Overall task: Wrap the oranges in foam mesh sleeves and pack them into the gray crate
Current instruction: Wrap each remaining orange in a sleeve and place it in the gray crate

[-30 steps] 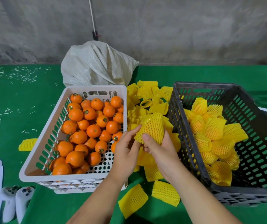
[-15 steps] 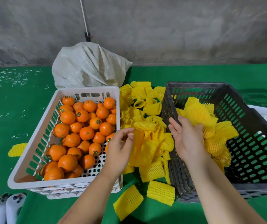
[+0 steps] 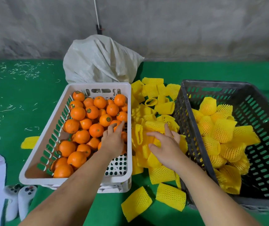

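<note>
Task midway, by my judgement; gray crate (image 3: 259, 118) holds heap of wrapped oranges (image 3: 223, 132); white crate (image 3: 49, 144) still full of bare oranges (image 3: 88, 123); left hand (image 3: 113, 141) reaches among them, fingers loosely spread, gripping nothing; right hand (image 3: 166, 147) rests spread-fingered on loose foam mesh sleeves (image 3: 153, 111) between crates.

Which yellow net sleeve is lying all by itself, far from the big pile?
The flat foam sleeve on the green mat left of the white crate. All the other loose sleeves lie between the two crates.
</note>
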`<state>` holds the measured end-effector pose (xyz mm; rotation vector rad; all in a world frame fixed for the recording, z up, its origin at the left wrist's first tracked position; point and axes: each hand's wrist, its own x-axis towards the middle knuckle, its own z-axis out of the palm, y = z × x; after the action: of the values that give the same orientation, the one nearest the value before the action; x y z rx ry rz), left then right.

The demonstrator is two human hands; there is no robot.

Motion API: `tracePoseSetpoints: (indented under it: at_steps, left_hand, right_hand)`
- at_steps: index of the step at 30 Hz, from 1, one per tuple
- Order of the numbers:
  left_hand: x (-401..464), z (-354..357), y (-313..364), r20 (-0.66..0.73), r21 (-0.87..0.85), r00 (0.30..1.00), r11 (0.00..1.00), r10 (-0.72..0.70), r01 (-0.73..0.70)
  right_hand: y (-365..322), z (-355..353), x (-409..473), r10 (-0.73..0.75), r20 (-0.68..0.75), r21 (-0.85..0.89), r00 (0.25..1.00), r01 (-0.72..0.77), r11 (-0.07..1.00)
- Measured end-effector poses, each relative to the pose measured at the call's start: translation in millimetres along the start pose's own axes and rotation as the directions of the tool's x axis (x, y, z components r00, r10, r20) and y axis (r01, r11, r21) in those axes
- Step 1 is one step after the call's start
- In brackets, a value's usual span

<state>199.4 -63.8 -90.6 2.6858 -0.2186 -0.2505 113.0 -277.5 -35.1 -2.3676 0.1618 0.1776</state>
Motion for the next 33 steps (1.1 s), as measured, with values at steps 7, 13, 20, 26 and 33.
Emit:
tracePoseSetpoints:
  at_steps: [7,13,20,26,33]
  left_hand:
    - [37,10,-10,0.158,0.350,0.985,0.937,-0.075,0.016]
    - [53,13,-10,0.076,0.359,0.981,0.923,-0.178,0.140]
    - [47,11,-15,-0.002,0.128,0.983,0.975,-0.184,0.183]
    - [6,-21,1,-0.266,-0.330,0.962,0.943,-0.059,-0.033]
    - [-81,-12,61,-0.068,-0.998,0.994,0.015,-0.081,-0.068]
  right_hand:
    - [-14,22,12,-0.041,0.274,-0.176,0.961,0.092,0.980]
    - [-25,24,15,-0.030,0.205,-0.085,0.978,0.048,0.995]
    - [-26,33,7,-0.093,-0.096,0.270,0.991,0.116,0.956]
    - [-25,32,0,0.120,-0.280,0.646,0.952,0.094,0.758]
    - [-34,26,-14,0.217,-0.201,0.791,0.955,0.028,0.612]
